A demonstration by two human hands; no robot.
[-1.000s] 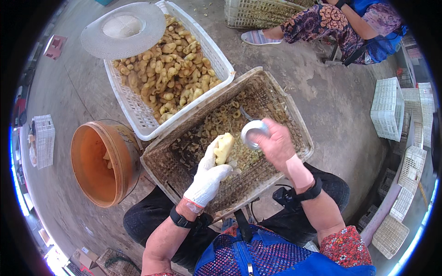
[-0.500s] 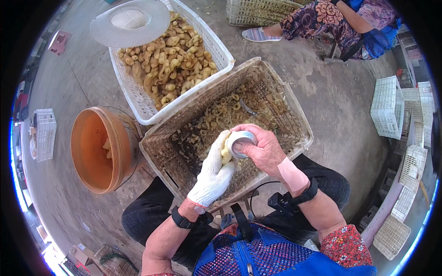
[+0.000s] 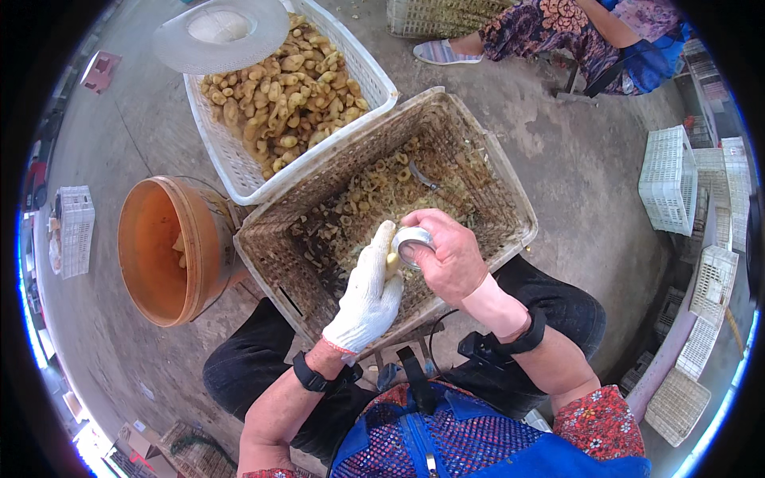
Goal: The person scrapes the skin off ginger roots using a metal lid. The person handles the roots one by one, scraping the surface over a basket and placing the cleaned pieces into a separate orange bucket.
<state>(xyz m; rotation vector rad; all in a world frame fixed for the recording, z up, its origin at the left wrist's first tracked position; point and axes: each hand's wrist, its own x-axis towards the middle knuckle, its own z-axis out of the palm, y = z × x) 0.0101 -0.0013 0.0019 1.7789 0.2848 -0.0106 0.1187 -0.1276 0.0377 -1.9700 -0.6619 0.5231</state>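
The metal ring [image 3: 413,241] has been brought by the right hand [image 3: 448,256] onto the yellow piece [image 3: 388,248] pinched in the gloved left hand [image 3: 368,296] over the brown basket [image 3: 510,195].

Gloved left hand [image 3: 368,296] and right hand [image 3: 448,253] work a metal ring [image 3: 413,240] over a basket [image 3: 510,199].

Outdoor produce-sorting yard.
Bare concrete floor [image 3: 574,151], crates [image 3: 669,179] stacked at right, basket of roots [image 3: 287,95], clay pot [image 3: 163,247].
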